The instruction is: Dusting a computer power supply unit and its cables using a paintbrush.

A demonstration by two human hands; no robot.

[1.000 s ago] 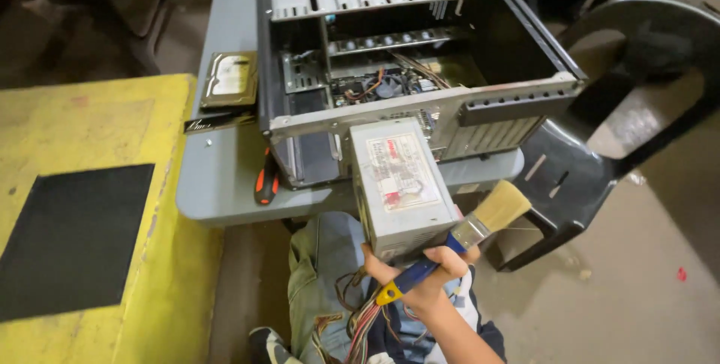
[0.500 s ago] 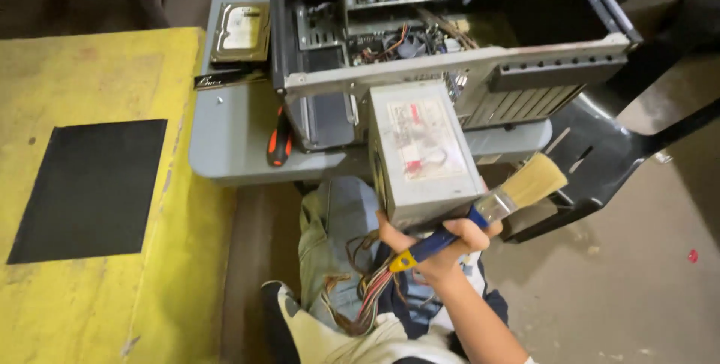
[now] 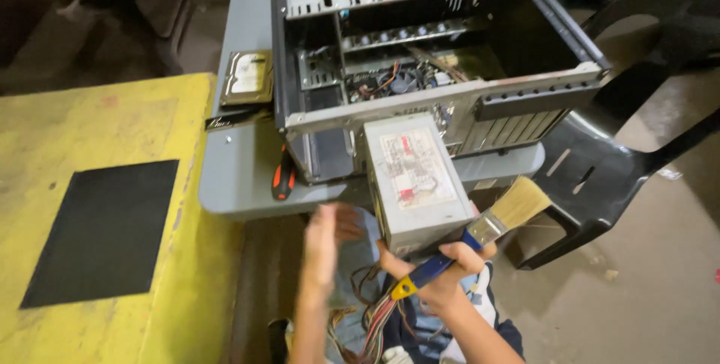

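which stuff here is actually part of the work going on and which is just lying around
In hand:
- right hand gripping paintbrush, steadying power supply box
- left hand, open, beside the box
- open computer case

Lying about:
- hard drive
- screwdriver
- black chair

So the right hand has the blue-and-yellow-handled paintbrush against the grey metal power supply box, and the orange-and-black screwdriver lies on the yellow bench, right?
Not quite. In the head view the orange-and-black screwdriver lies on the grey table, beside the open computer case, not on the yellow bench. The right hand does hold the blue-and-yellow-handled paintbrush against the grey metal power supply box.
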